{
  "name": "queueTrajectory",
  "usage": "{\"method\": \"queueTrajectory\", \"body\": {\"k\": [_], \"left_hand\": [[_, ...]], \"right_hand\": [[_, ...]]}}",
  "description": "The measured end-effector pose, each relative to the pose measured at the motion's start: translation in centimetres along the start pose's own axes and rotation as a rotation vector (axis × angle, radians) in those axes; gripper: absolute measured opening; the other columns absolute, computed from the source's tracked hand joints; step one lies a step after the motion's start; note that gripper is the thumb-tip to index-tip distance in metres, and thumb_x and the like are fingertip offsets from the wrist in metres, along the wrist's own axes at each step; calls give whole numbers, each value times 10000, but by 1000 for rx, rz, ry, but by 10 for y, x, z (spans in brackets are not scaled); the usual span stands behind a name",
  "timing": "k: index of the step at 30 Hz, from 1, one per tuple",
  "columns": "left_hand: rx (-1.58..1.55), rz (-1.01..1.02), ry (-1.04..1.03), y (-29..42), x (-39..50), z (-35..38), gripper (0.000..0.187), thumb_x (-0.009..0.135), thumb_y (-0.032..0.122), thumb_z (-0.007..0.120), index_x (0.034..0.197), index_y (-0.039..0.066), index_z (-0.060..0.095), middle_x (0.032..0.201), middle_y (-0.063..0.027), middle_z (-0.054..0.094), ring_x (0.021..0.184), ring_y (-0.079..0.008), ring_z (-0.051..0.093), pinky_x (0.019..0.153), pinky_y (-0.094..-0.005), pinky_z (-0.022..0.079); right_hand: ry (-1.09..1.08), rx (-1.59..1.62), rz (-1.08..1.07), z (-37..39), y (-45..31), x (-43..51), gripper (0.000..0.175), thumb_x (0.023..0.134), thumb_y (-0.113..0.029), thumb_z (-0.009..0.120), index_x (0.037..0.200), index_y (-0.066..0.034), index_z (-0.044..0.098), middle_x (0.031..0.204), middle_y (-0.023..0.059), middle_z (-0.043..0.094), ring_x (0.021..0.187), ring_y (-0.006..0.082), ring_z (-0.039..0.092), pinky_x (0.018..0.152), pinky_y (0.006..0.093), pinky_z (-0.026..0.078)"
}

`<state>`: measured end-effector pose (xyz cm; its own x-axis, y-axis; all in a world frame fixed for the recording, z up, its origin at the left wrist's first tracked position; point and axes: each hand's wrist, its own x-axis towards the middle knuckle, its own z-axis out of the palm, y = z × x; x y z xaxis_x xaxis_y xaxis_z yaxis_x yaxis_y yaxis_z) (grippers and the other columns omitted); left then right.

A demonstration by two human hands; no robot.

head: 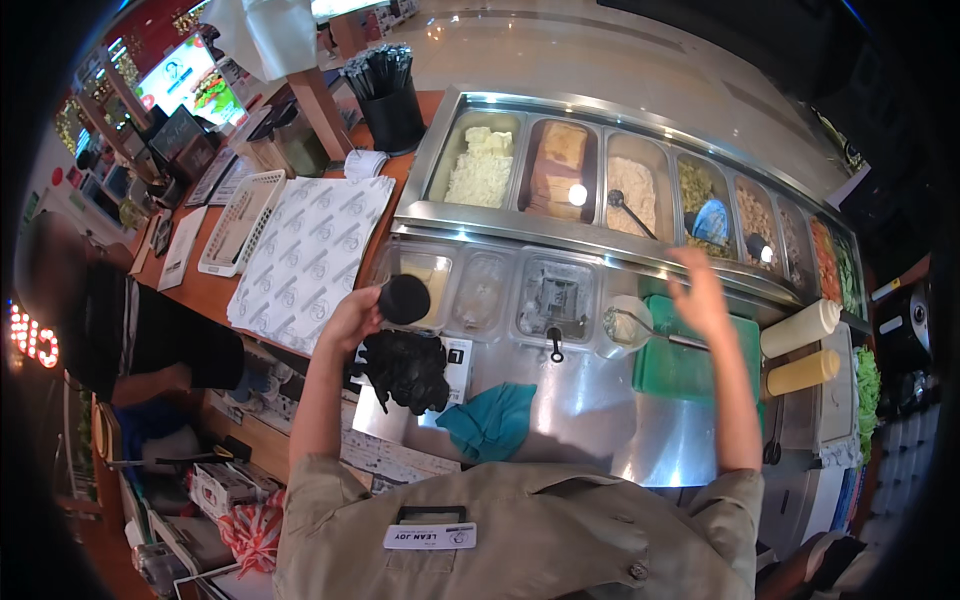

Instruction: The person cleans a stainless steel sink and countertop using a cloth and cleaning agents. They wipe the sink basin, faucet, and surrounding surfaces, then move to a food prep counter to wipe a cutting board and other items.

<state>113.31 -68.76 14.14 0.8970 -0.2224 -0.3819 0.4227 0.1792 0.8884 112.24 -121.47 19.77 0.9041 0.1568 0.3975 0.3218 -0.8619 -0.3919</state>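
Observation:
My left hand [352, 319] grips a small black round container [405, 298], perhaps a cup, over the left end of the steel counter. Below it, crumpled black gloves [409, 371] lie on a printed glove box [459, 367]. Raised above a green cutting board [667, 360], my right hand [701, 292] has its fingers apart and looks bare. Its fingertips are near the handle of a black serving utensil [634, 214], which rests in a pan of pale shredded filling [630, 176]. A clear tub [626, 326] with a metal-handled utensil [675, 340] stands left of the board.
Behind is a steel rail of food pans [480, 169]. Small lidded tubs [556, 292] line its front. A teal cloth [491, 420] lies near me. Two squeeze bottles [801, 330] lean at right. Printed wrapping paper [315, 247] covers the left counter; another person [150, 315] is beyond it.

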Motion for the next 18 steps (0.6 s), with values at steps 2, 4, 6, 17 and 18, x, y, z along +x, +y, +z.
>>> {"method": "queueTrajectory", "body": {"k": [2,4,6,17,18], "left_hand": [[-44,-52,-47,-5,26,-4,223,916,259,459,765,99,499,627,27,447,525,-56,412,421,-196,319],[-28,-115,-29,-11,43,-10,220,910,247,466,760,90,502,614,21,443,517,-62,415,401,-201,311],[208,-106,91,-13,50,-15,210,909,233,466,765,84,505,617,12,452,521,-60,424,392,-201,309],[1314,897,29,-45,-4,53,386,802,103,571,1187,116,539,1217,-168,465,1063,-322,500,850,-395,431],[1418,924,25,-48,-2,54,379,796,109,578,1174,119,549,1195,-156,486,1052,-317,508,858,-398,428]], "right_hand": [[-226,247,-83,34,-64,-28,332,796,-80,599,1125,-50,560,1116,147,570,1055,294,539,923,371,417],[-600,453,-216,75,-119,-56,347,793,-142,622,1125,-54,568,1123,147,575,1058,317,530,931,374,409],[-868,455,-269,113,-159,-82,470,785,-239,641,1209,-83,510,1192,151,527,1146,323,461,973,398,370],[-443,43,-22,227,-228,-183,440,724,-188,645,1155,-202,554,1354,104,360,1233,442,280,962,568,294],[-314,218,62,226,-225,-185,345,684,-30,586,1011,-138,611,1233,95,487,1171,388,380,955,481,329]]}}
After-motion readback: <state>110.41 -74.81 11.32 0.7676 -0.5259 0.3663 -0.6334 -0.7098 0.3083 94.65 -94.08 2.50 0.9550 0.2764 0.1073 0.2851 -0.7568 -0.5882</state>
